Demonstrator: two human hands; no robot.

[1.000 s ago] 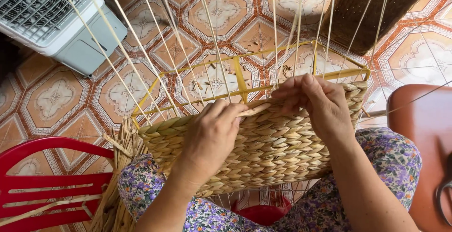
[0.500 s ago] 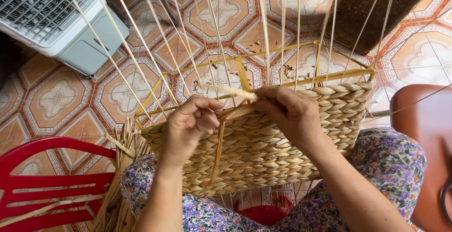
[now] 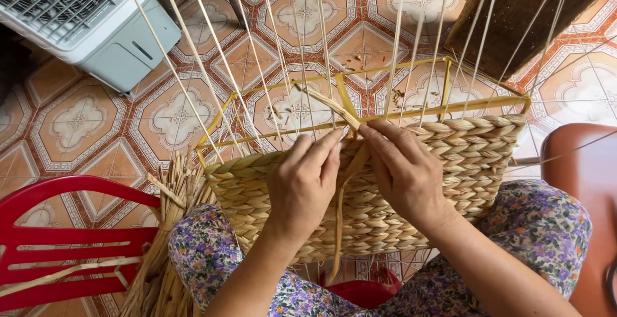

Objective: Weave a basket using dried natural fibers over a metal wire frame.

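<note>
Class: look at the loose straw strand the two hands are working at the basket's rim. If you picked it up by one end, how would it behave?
The straw strand would probably flop: its free end hangs limp down the woven basket. It looks thin and flat, so likely very light. Where the left hand and right hand bend it, it folds without snapping, so seemingly pliable.

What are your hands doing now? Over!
Left hand and right hand pinching flat straw strand at rim of woven straw basket. Thin upright spokes crowd fingers.

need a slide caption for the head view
Both hands, left hand and right hand, pinch a straw strand at a half-woven basket's rim.
</note>
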